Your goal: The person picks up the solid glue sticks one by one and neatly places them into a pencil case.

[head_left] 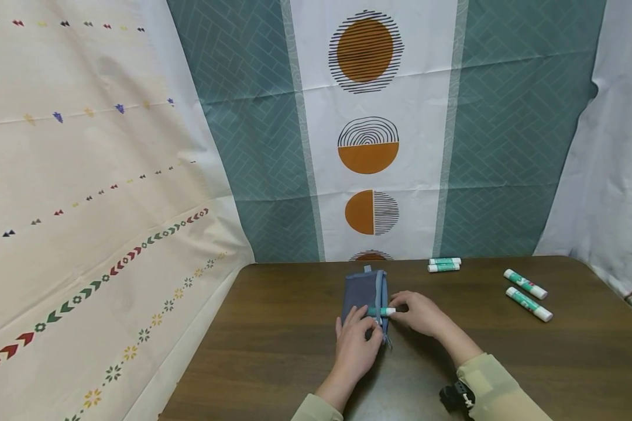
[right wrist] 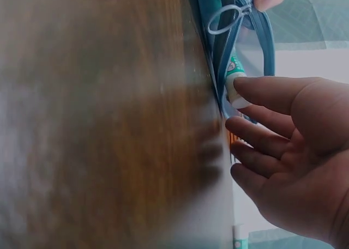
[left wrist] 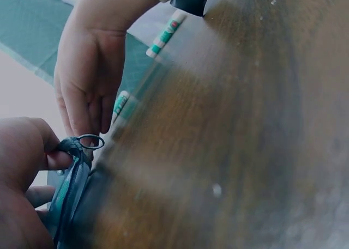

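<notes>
A blue-grey zippered pouch (head_left: 358,290) lies near the table's far edge, its zipper side facing right and parted. My left hand (head_left: 354,346) pinches the pouch by its near end, beside the zipper; in the left wrist view, thumb and finger grip the pouch edge (left wrist: 70,178). Between the thumb and fingers of my right hand (head_left: 425,317) is the end of a white glue stick with a green label (head_left: 385,311). That glue stick (right wrist: 238,88) reaches partway into the pouch opening in the right wrist view; its far end is hidden inside.
Two glue sticks (head_left: 444,267) lie side by side at the table's far edge. Another pair (head_left: 529,304) lies farther right. Patterned cloths hang behind and left of the brown table (head_left: 274,327). A black device (head_left: 455,397) sits at my right wrist.
</notes>
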`<state>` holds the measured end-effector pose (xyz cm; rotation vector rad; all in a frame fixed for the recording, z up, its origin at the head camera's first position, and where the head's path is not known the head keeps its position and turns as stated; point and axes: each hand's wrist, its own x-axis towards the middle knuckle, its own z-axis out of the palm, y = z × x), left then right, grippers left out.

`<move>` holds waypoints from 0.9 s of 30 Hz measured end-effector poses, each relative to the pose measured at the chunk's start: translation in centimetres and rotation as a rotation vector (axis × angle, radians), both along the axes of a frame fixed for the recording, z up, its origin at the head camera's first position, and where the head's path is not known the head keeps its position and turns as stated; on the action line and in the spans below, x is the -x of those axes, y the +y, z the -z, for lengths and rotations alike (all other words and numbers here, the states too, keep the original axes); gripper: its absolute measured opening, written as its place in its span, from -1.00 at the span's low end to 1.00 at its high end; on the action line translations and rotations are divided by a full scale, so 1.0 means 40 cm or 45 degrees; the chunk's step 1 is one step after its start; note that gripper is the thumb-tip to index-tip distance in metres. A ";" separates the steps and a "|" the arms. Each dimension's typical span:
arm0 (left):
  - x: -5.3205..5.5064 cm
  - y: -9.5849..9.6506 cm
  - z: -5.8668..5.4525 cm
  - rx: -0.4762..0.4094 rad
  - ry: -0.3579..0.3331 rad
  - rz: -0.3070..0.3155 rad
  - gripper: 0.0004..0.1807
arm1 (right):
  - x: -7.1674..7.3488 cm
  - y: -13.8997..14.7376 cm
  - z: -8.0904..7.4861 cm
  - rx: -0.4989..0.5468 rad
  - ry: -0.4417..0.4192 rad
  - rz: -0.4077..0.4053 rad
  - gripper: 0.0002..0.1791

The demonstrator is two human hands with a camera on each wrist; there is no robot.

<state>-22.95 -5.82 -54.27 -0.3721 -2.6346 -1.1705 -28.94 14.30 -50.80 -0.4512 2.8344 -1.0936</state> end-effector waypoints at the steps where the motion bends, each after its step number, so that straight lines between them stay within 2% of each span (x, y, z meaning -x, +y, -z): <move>1: 0.000 0.000 -0.001 -0.004 -0.003 -0.001 -0.78 | 0.000 -0.003 0.000 -0.002 0.007 -0.008 -0.82; 11: 0.001 0.002 0.000 -0.018 0.036 0.003 -0.76 | 0.003 -0.019 0.004 -0.026 0.052 -0.072 -0.78; 18: 0.000 0.000 0.001 -0.011 0.041 0.002 -0.76 | 0.001 -0.001 0.004 -0.062 0.057 0.015 -0.81; 27: 0.001 -0.001 0.002 -0.015 0.043 0.003 -0.76 | 0.004 -0.015 0.002 -0.085 0.078 0.024 -0.84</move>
